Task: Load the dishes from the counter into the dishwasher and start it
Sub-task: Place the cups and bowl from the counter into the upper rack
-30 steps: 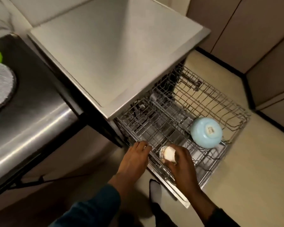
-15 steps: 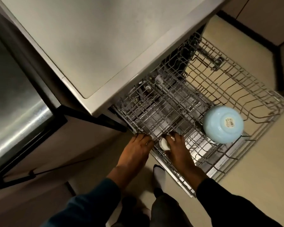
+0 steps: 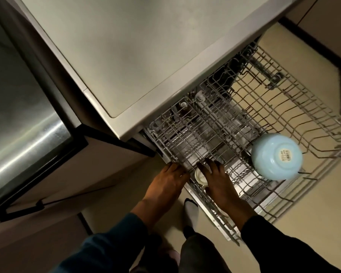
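Head view, left hand (image 3: 165,181) flat on wire rack (image 3: 205,134), right hand (image 3: 215,178) spread over white cup (image 3: 200,177), grip unclear.

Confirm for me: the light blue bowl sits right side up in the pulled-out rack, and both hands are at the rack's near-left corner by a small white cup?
Not quite. In the head view the light blue bowl sits upside down, its labelled base facing up. The rest holds: the rack is pulled out, and the left hand and right hand are at its near-left corner by the small white cup.

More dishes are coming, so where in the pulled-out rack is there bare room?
Free: the rack behind the blue bowl, and between the bowl and the counter edge. Crowded: the near corner, where both hands and a small white cup sit.
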